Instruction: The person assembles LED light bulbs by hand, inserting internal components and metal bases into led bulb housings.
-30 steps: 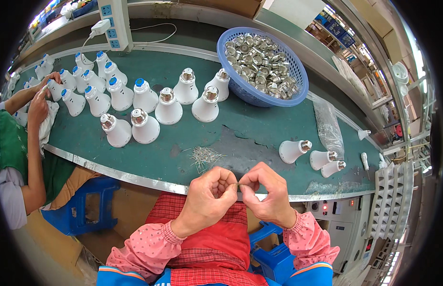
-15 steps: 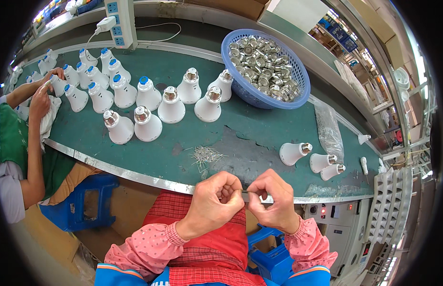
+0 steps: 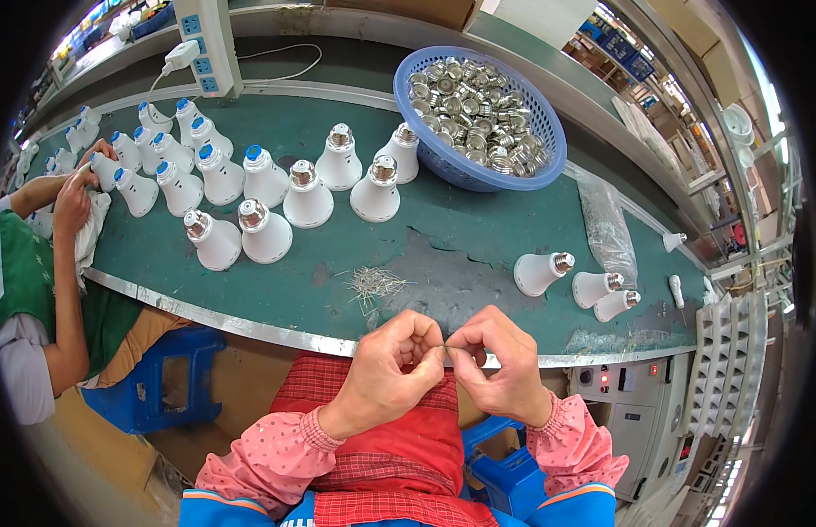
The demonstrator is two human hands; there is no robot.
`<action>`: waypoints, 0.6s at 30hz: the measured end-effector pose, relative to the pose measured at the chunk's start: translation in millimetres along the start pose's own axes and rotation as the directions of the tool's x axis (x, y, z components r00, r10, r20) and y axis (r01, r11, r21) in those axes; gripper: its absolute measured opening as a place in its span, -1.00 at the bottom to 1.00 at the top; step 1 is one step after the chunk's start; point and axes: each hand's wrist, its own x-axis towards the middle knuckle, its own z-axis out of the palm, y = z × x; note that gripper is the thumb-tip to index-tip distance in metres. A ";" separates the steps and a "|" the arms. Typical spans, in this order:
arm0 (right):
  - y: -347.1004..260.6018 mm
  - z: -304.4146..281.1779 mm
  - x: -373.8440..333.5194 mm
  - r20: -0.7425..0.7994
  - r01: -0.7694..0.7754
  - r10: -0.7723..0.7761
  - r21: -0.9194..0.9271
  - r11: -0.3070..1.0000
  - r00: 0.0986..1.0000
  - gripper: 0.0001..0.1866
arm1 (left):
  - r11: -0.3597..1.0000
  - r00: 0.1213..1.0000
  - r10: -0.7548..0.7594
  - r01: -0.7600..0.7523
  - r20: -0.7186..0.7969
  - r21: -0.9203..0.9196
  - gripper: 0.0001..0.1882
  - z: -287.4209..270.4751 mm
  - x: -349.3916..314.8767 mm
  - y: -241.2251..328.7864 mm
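Note:
Both of my hands meet over the front edge of the bench, thumbs and forefingers pinched and fingertips almost touching. Between the tips of my left hand (image 3: 383,369) and my right hand (image 3: 503,367) is a tiny dark, thin piece, too small to name. Just beyond them on the green mat lies a loose pile of thin metal pins (image 3: 373,286). Left of that pile stand white bulbs with metal screw caps, the nearest being one bulb (image 3: 266,237). To the right, a few capped bulbs lie tilted, among them a larger bulb (image 3: 538,274).
A blue basket (image 3: 408,132) full of metal screw caps stands at the back. Bulbs with blue tops (image 3: 266,180) fill the left side, where a co-worker's hands (image 3: 74,198) hold one. A clear plastic bag (image 3: 606,228) and a small white-handled tool (image 3: 675,290) lie right.
My fingertips have drawn closer together, so less of the thin piece shows between them. The whole view has shifted slightly; bulbs, basket and pins keep their places.

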 end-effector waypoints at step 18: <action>0.2 -8.1 5.4 0.056 0.274 -0.269 -0.161 0.948 0.962 -0.76 | 0.973 0.991 -0.103 0.118 0.081 -0.198 -0.91 -3.9 -4.5 4.1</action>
